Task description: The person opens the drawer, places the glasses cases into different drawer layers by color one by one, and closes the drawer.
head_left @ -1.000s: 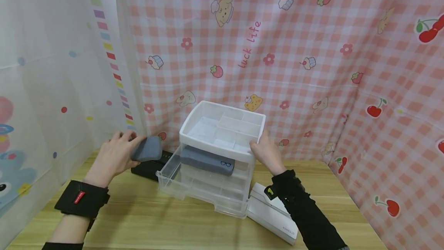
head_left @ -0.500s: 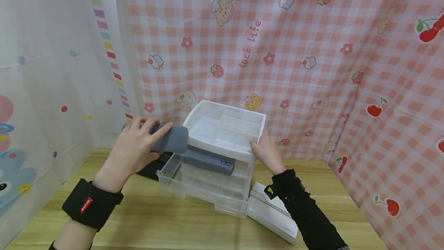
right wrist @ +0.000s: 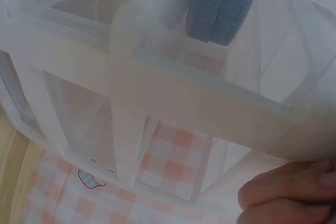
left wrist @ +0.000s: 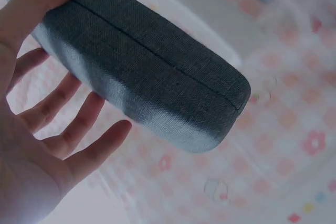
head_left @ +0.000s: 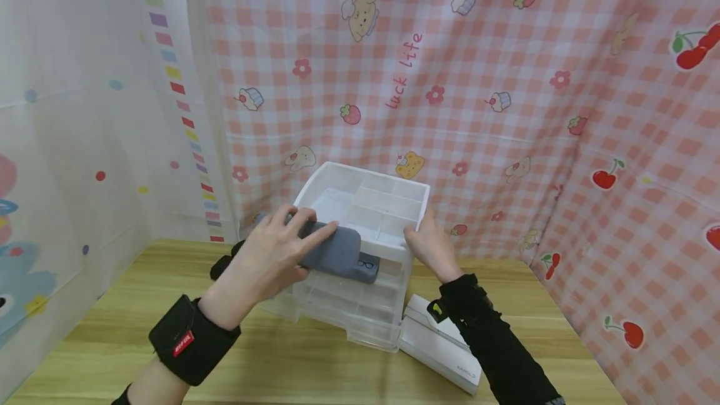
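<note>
A grey-blue fabric glasses case (left wrist: 152, 61) is pinched between the thumb and fingers of my left hand (head_left: 270, 255). In the head view that case (head_left: 339, 250) hangs in front of the white drawer organizer (head_left: 365, 247), below its top tray. Behind it, a second grey-blue glasses case (head_left: 368, 267) with a small glasses print lies in the open clear drawer (head_left: 374, 333), partly hidden. My right hand (head_left: 432, 245) grips the right rim of the organizer's top. In the right wrist view its curled fingers (right wrist: 283, 192) show at the white frame's edge.
A white box with lettering (head_left: 441, 349) lies on the wooden table, right of the organizer. Some black object (head_left: 222, 265) sits behind my left hand, mostly hidden. Patterned curtains (head_left: 394, 80) stand at the back and both sides.
My left hand has carried the glasses case rightward, from left of the organizer to in front of it, above the open drawer. My right hand has stayed on the rim.
</note>
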Demonstrator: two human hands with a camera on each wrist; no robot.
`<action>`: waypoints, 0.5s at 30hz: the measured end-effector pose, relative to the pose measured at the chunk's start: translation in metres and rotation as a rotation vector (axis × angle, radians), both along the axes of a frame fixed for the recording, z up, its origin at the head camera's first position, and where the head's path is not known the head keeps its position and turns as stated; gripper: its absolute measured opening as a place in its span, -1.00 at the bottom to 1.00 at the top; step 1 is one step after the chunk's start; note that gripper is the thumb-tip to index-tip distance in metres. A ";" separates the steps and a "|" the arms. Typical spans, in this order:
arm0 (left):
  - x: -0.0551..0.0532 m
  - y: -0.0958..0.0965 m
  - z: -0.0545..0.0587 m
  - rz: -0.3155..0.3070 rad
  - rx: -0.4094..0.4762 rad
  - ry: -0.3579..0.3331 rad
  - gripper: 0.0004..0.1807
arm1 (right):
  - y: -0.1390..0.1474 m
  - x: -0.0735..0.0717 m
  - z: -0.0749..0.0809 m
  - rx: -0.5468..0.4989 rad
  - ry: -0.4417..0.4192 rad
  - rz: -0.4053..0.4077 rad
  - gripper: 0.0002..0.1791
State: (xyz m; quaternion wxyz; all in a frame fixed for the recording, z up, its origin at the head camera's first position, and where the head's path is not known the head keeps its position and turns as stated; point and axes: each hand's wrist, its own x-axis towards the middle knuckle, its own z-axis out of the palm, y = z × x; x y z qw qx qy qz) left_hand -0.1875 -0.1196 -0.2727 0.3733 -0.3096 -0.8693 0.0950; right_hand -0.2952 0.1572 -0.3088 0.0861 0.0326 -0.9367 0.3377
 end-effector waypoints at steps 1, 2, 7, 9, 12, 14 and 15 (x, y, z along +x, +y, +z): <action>-0.001 0.003 -0.003 -0.013 -0.005 -0.014 -0.08 | 0.000 0.000 0.000 -0.001 -0.001 0.001 -0.34; -0.002 0.006 -0.005 -0.029 -0.007 -0.027 -0.09 | 0.000 0.000 0.000 0.001 0.000 0.001 -0.34; -0.005 0.016 -0.016 -0.115 -0.012 -0.098 -0.13 | 0.000 0.000 -0.001 0.003 0.008 0.000 -0.35; -0.007 0.018 -0.019 -0.141 -0.011 -0.124 -0.13 | -0.001 0.000 -0.001 0.002 0.012 0.001 -0.35; -0.010 0.021 -0.023 -0.170 -0.016 -0.171 -0.15 | -0.001 0.000 -0.001 -0.002 0.014 0.005 -0.35; -0.012 0.022 -0.024 -0.189 -0.014 -0.215 -0.15 | 0.000 0.000 -0.001 -0.008 0.010 0.005 -0.34; -0.014 0.022 -0.025 -0.197 -0.014 -0.238 -0.16 | 0.000 -0.001 -0.001 -0.011 0.007 0.006 -0.35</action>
